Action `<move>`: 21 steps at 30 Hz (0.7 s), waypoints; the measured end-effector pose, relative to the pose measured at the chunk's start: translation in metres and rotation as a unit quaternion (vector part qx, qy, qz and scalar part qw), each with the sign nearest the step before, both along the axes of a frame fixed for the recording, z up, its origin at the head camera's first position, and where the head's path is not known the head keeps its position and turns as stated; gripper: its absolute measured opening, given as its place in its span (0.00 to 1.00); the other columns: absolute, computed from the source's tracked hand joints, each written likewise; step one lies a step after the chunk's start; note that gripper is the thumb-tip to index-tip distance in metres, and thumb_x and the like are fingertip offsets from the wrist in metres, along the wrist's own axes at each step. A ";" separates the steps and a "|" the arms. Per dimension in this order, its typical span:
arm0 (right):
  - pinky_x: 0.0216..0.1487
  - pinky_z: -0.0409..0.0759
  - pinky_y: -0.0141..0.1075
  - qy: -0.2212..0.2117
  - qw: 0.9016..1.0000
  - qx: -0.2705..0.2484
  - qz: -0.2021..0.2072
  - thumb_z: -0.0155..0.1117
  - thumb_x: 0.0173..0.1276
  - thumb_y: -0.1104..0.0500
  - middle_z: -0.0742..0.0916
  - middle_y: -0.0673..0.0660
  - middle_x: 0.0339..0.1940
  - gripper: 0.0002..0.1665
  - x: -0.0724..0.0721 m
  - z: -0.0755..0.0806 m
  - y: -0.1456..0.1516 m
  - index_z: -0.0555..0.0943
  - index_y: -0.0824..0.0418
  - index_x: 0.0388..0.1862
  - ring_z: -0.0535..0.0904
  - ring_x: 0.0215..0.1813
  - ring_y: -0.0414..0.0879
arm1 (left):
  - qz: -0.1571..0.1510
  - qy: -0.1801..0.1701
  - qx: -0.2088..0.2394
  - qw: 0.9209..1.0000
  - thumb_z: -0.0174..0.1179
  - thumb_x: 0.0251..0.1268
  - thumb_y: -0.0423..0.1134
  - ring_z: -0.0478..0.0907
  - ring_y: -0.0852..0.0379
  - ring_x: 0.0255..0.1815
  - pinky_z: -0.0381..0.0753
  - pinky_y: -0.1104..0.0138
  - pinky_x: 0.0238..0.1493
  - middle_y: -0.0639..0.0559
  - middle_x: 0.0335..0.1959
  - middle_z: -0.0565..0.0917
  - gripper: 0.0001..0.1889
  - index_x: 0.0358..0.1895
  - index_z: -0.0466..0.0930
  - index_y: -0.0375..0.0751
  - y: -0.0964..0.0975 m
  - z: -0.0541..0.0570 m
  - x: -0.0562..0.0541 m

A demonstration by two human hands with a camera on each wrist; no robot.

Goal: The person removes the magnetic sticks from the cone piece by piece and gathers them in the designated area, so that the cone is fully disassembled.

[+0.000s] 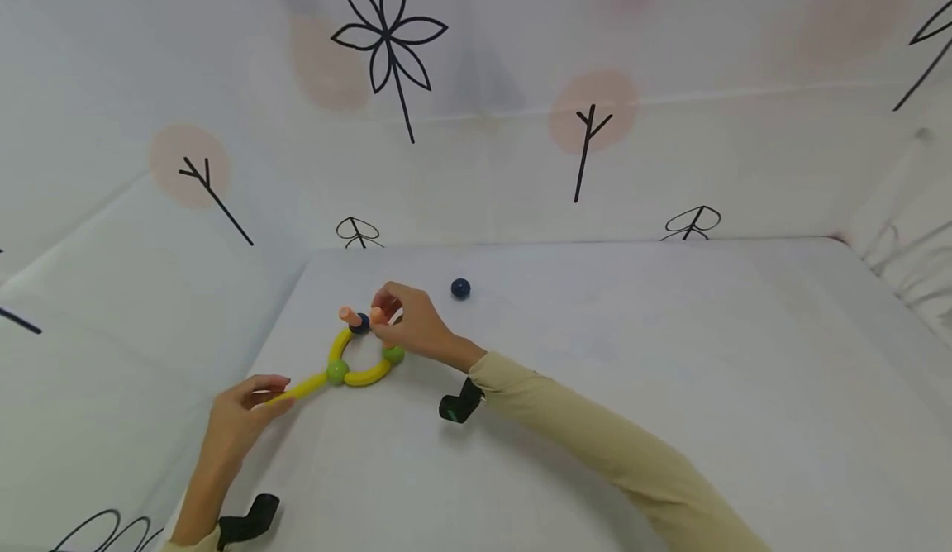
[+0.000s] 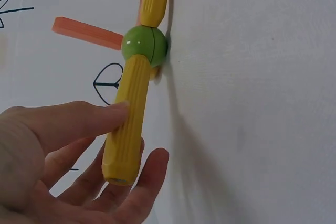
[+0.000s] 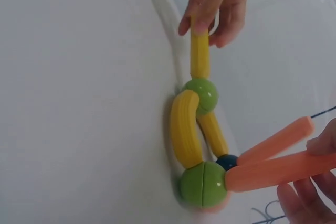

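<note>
My left hand [image 1: 240,420] pinches a straight yellow rod [image 2: 128,124] near its free end, thumb on one side. The rod's other end joins a green ball [image 2: 143,44]. From that ball, two curved yellow rods [image 3: 186,129] form a ring with a second green ball [image 3: 203,184] and a dark blue ball [image 3: 227,162]. Between thumb and fingers my right hand [image 1: 416,321] grips an orange rod [image 3: 273,171], whose end meets the second green ball. Another orange rod [image 3: 278,140] sticks up from the blue ball. In the head view, the right fingers partly cover the ring's far side.
A loose dark blue ball [image 1: 461,289] lies on the white tabletop [image 1: 669,370], beyond the right hand. Dark wrist-worn devices [image 1: 461,403] show below both forearms. A white patterned cloth [image 1: 483,164] rises behind and left of the table.
</note>
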State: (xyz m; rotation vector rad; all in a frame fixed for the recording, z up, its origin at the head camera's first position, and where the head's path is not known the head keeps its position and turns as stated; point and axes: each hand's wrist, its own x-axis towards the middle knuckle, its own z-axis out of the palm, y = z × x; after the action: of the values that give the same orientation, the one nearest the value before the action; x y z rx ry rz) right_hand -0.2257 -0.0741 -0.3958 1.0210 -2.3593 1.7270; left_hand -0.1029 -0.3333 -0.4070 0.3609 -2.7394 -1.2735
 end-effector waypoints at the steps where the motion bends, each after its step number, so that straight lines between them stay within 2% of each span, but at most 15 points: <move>1: 0.36 0.79 0.26 0.003 1.000 -0.003 0.001 0.67 0.57 0.68 0.81 0.53 0.35 0.12 0.001 0.000 0.002 0.76 0.62 0.40 0.77 0.36 0.40 | -0.004 -0.009 -0.013 1.000 0.68 0.56 0.36 0.78 0.55 0.46 0.76 0.74 0.40 0.40 0.48 0.81 0.19 0.51 0.80 0.34 0.001 0.001 0.000; 4: 0.36 0.81 0.31 0.014 1.000 -0.013 0.009 0.67 0.56 0.69 0.80 0.54 0.35 0.13 0.005 -0.001 0.009 0.77 0.65 0.40 0.77 0.36 0.42 | -0.018 -0.029 -0.042 0.999 0.67 0.56 0.35 0.76 0.46 0.50 0.75 0.61 0.48 0.39 0.48 0.81 0.18 0.50 0.80 0.34 0.003 0.000 0.000; 8: 0.38 0.82 0.38 0.027 0.999 -0.019 0.024 0.65 0.55 0.72 0.80 0.56 0.34 0.11 0.009 -0.002 0.018 0.77 0.68 0.37 0.77 0.37 0.44 | -0.024 -0.044 -0.058 0.997 0.67 0.55 0.34 0.74 0.42 0.51 0.71 0.47 0.52 0.37 0.47 0.81 0.17 0.50 0.80 0.33 0.004 -0.001 -0.001; 13: 0.39 0.82 0.37 0.041 0.999 -0.008 0.026 0.64 0.55 0.72 0.80 0.56 0.34 0.08 0.014 -0.007 0.031 0.77 0.68 0.35 0.76 0.38 0.44 | -0.038 -0.039 -0.088 0.995 0.68 0.53 0.33 0.76 0.41 0.48 0.73 0.48 0.49 0.38 0.44 0.82 0.17 0.47 0.81 0.33 0.004 -0.002 -0.002; 17: 0.38 0.81 0.33 0.047 0.999 0.004 0.026 0.64 0.53 0.74 0.79 0.56 0.32 0.08 0.018 -0.011 0.042 0.78 0.67 0.32 0.75 0.36 0.44 | -0.056 -0.044 -0.106 0.992 0.69 0.53 0.34 0.77 0.42 0.45 0.77 0.55 0.40 0.40 0.41 0.83 0.15 0.44 0.83 0.34 0.005 -0.001 -0.003; 21: 0.36 0.79 0.29 0.063 0.997 0.035 0.025 0.65 0.52 0.75 0.79 0.55 0.31 0.08 0.020 -0.016 0.052 0.79 0.66 0.30 0.75 0.36 0.44 | -0.067 -0.053 -0.109 0.990 0.69 0.54 0.36 0.77 0.45 0.42 0.75 0.63 0.33 0.44 0.38 0.83 0.13 0.42 0.84 0.36 0.006 -0.002 -0.008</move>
State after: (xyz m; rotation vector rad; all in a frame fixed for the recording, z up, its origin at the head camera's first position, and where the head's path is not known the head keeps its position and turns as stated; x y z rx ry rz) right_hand -0.2056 -0.0218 -0.4113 1.1716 -2.3512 1.5546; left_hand -0.1110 -0.3270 -0.4085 0.2355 -3.0006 -0.9928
